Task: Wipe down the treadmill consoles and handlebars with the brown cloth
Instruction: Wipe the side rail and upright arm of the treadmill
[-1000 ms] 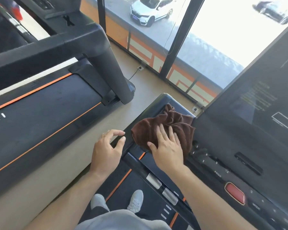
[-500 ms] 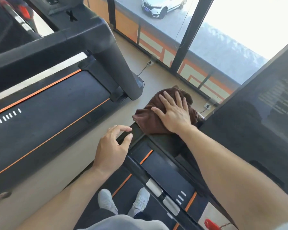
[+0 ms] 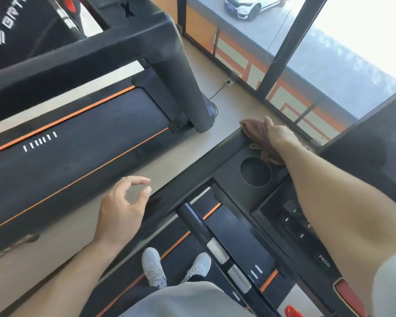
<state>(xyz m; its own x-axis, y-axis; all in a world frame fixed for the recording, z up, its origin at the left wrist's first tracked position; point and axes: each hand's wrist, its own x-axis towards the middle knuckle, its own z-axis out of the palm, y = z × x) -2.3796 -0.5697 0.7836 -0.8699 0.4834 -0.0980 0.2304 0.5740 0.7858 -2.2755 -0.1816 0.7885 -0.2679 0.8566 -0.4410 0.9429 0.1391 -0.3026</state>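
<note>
While right hand [image 3: 280, 136] presses flat on brown cloth [image 3: 257, 133] at console's [image 3: 229, 177] far corner, left hand [image 3: 121, 209] hovers empty, fingers loosely curled. Keypad, handlebar [image 3: 199, 223] nearer than grip likely unwiped; task early.

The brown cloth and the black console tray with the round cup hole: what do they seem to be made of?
The brown cloth looks like soft, plush fabric, perhaps microfibre: it bunches into folds under the right hand. The black console tray appears to be moulded plastic with a matte finish: rounded edges, a cleanly formed round cup hole, only dull reflections.
</note>
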